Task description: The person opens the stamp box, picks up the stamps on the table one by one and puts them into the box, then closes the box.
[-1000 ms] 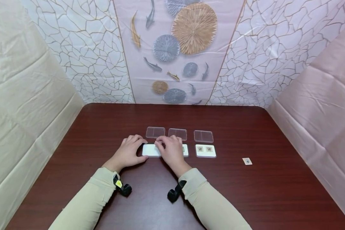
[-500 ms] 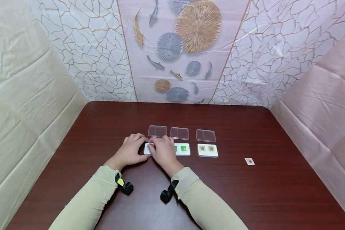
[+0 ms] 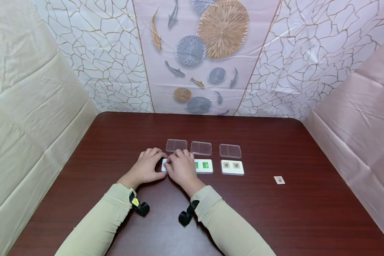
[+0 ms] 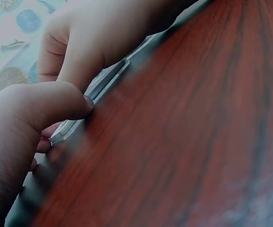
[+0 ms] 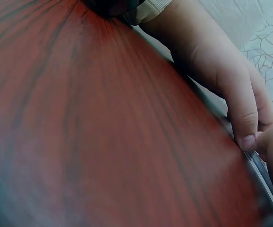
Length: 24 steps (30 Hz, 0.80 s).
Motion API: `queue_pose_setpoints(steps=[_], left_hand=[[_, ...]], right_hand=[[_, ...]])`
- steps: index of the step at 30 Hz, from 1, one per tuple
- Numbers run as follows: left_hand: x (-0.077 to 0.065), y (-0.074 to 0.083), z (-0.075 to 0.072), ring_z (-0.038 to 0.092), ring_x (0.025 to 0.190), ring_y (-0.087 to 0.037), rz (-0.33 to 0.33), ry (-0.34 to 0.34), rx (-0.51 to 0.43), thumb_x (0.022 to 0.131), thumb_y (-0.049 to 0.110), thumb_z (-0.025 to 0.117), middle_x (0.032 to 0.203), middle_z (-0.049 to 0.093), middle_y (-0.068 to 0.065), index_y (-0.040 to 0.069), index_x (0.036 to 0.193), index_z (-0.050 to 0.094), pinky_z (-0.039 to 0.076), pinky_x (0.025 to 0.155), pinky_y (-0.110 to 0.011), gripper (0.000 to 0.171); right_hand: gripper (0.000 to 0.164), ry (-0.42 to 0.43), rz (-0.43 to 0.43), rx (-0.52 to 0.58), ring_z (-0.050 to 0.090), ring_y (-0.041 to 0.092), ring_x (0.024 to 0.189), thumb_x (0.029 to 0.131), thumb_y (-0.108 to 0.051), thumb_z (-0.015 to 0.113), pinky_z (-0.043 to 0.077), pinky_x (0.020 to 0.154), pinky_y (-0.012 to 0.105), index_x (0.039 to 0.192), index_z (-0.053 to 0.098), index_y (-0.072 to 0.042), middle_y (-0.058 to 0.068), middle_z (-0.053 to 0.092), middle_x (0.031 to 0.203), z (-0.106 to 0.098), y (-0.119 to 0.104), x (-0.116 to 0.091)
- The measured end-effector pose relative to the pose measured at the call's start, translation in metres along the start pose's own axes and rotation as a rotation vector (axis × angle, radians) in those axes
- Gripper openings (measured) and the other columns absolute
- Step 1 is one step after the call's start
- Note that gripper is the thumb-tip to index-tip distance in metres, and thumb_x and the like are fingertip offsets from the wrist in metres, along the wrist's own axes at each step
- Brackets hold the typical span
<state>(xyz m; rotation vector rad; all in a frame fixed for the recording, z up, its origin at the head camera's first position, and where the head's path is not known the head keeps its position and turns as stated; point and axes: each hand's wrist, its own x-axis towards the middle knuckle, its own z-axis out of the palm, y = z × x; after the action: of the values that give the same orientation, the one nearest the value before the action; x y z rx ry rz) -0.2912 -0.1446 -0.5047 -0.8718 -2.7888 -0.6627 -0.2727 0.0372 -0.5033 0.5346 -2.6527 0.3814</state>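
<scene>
In the head view my left hand (image 3: 143,168) grips the left end of a flat clear case with a white insert (image 3: 164,165), thumb on its near edge and fingers on its far edge. My right hand (image 3: 181,170) is over the same case, thumb and fingertips together; the small pale card they pinch is hidden now. The left wrist view shows the clear case's edge (image 4: 109,81) under both hands. Right of it lies a case with green cards (image 3: 205,165), partly covered by my right hand. Another case with two brownish cards (image 3: 232,167) lies farther right.
Three clear lids lie behind the cases: a left lid (image 3: 176,145), a middle lid (image 3: 201,148) and a right lid (image 3: 230,150). One small loose square card (image 3: 279,180) lies far right on the dark red wooden table (image 3: 243,209). Patterned cloth (image 3: 192,96) hangs behind.
My right hand has moved left over the leftmost case with the small card, uncovering more of the green cards. My left hand keeps its grip. The head view has shifted slightly.
</scene>
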Motion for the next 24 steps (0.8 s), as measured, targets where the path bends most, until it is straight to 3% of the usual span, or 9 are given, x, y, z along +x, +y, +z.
queue_pose_setpoints(steps=[4,12,24], left_hand=[[-0.0005,-0.0007,-0.0005,0.046,0.117,-0.029,0.014,-0.001,0.003,0.076,0.039,0.071,0.126,0.055,-0.006,0.014,0.123,0.065,0.033,0.099,-0.056,0.054],[-0.0014,-0.0061,-0.0047,0.044,0.120,-0.031,0.055,-0.041,-0.077,0.078,0.035,0.072,0.128,0.054,-0.008,0.011,0.126,0.063,0.029,0.101,-0.058,0.054],[-0.0015,-0.0074,-0.0067,0.043,0.123,-0.032,0.055,-0.057,-0.084,0.081,0.031,0.071,0.130,0.053,-0.009,0.012,0.126,0.063,0.029,0.102,-0.059,0.049]], right_hand=[[0.010,-0.014,0.007,0.031,0.053,0.022,0.098,0.091,-0.031,0.066,0.039,0.093,0.045,0.090,0.073,-0.025,-0.004,0.062,0.102,-0.0005,-0.0007,-0.0001],[0.010,-0.034,0.027,0.074,0.052,0.024,0.102,0.088,-0.031,0.068,0.038,0.092,0.045,0.092,0.075,-0.025,-0.003,0.063,0.105,0.0001,-0.0010,0.0002],[0.010,-0.042,0.029,0.112,0.051,0.024,0.102,0.089,-0.031,0.069,0.037,0.095,0.045,0.094,0.076,-0.025,-0.003,0.063,0.106,0.0003,-0.0005,0.0011]])
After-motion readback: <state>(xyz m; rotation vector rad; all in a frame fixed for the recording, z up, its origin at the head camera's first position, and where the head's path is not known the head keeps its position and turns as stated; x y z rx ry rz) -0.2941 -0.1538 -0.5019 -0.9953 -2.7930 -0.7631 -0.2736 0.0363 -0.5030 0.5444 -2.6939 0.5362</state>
